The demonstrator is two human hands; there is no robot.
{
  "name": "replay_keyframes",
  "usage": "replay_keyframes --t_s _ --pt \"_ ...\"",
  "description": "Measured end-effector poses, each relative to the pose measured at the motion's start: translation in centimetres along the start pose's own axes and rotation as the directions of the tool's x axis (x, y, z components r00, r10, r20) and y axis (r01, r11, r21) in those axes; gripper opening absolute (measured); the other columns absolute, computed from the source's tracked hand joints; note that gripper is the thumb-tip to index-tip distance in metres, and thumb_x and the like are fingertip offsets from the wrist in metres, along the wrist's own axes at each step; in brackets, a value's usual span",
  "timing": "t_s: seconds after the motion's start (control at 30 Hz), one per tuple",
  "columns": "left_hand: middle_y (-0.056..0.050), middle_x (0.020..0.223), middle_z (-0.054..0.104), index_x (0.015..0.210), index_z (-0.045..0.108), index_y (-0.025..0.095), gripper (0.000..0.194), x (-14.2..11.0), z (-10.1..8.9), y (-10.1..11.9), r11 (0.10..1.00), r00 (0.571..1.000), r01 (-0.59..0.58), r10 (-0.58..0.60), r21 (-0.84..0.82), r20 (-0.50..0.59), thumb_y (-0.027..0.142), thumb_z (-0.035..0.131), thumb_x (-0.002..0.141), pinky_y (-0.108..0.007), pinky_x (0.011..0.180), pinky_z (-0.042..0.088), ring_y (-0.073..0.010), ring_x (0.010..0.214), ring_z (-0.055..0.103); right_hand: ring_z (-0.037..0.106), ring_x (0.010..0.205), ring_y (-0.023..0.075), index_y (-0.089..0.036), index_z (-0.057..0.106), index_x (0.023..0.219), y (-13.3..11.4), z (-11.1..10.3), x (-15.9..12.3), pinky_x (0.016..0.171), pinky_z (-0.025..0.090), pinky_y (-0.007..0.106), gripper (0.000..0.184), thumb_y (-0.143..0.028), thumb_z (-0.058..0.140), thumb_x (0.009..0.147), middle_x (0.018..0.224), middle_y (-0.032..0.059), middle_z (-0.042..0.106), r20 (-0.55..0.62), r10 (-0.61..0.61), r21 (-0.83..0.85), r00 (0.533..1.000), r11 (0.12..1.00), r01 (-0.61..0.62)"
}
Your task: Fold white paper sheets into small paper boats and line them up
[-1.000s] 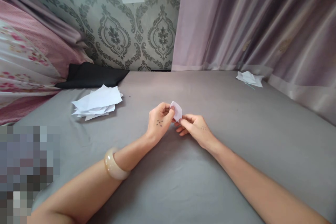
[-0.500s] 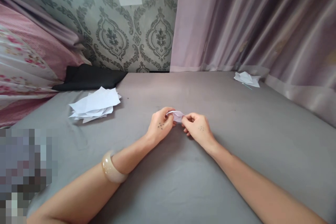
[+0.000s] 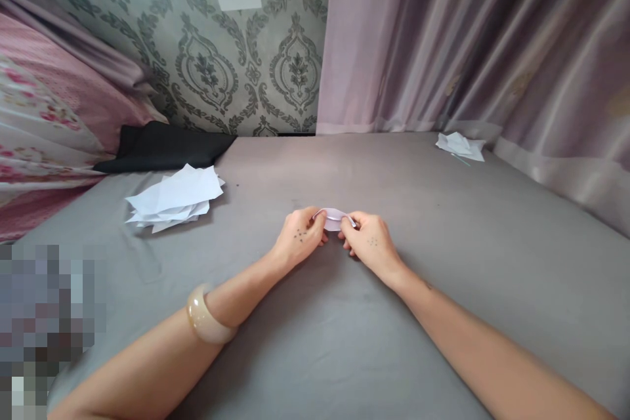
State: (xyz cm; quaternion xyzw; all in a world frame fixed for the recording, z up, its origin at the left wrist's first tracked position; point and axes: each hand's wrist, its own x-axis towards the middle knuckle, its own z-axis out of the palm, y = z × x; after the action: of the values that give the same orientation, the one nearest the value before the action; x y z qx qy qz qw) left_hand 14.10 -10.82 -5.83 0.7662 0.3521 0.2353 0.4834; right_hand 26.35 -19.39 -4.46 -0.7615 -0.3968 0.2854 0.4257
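- The left hand (image 3: 299,236) pinches one end of a small white paper (image 3: 333,223) between its thumb and fingers.
- The right hand (image 3: 371,241) pinches the other end the same way. Some of its fingers curl under, and they are hard to see.
- The paper is up in the air, between the two hands, over the gray sheet (image 3: 319,348). It bends like a little bow.
- It looks like some folding is done, because a line runs across the middle. I cannot tell how many folds it has.
- The paper does not look pressed flat, so that part seems not done. It is not put down on the sheet.
- A big pile (image 3: 184,193) of white papers lies on the left, near a black cloth (image 3: 167,144). Those papers look wide and not folded up, and no hand touches them.
- A small pile (image 3: 460,146) lies far off on the right, by the curtain (image 3: 413,46). It is too far to tell if those are folded.
- A bangle (image 3: 209,320) is around the left arm.
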Motion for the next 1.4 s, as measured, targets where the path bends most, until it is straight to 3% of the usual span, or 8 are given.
replay_keyframes --t_s 0.33,0.6,1.07,1.4 --pt "-0.002 0.054 0.063 0.068 0.058 0.017 0.030 -0.3 -0.1 0.8 0.995 1.000 0.020 -0.019 0.098 -0.005 0.027 0.040 0.089 -0.023 0.051 0.046 -0.0137 0.048 0.061 0.051 0.033 0.0085 -0.016 0.058 0.066 0.1 0.3 -0.3 0.031 0.041 0.017 0.021 -0.025 0.047 0.082 0.050 0.0005 0.061 0.023 0.029 -0.012 0.999 1.000 -0.028" --pt "-0.003 0.056 0.064 0.067 0.056 0.017 0.033 -0.4 -0.2 1.0 0.979 1.000 -0.014 0.012 0.203 0.013 0.028 0.036 0.091 -0.024 0.056 0.044 -0.0144 0.052 0.060 0.052 0.033 0.0087 -0.016 0.057 0.065 -0.1 0.3 -0.4 0.030 0.040 0.017 0.020 -0.022 0.047 0.081 0.053 0.0018 0.063 0.032 0.035 -0.003 0.999 0.999 -0.035" --pt "0.000 0.048 0.056 0.062 0.050 0.019 0.032 -0.3 -0.1 0.9 0.979 0.999 -0.043 0.044 0.202 -0.002 0.025 0.037 0.090 -0.022 0.049 0.038 -0.0121 0.042 0.053 0.052 0.033 0.0080 -0.016 0.057 0.064 -0.1 0.3 -0.2 0.029 0.040 0.016 0.019 -0.023 0.049 0.080 0.052 0.0014 0.064 0.048 0.031 0.006 0.998 0.999 -0.031" --pt "0.001 0.047 0.056 0.063 0.052 0.018 0.031 0.1 -0.1 0.2 0.988 1.000 0.011 -0.012 0.151 0.006 0.027 0.039 0.089 -0.020 0.045 0.038 -0.0106 0.040 0.052 0.055 0.036 0.0093 -0.015 0.060 0.069 0.1 0.3 0.0 0.031 0.040 0.017 0.020 -0.025 0.049 0.082 0.057 0.0033 0.066 0.072 0.043 0.001 0.996 0.999 -0.043"
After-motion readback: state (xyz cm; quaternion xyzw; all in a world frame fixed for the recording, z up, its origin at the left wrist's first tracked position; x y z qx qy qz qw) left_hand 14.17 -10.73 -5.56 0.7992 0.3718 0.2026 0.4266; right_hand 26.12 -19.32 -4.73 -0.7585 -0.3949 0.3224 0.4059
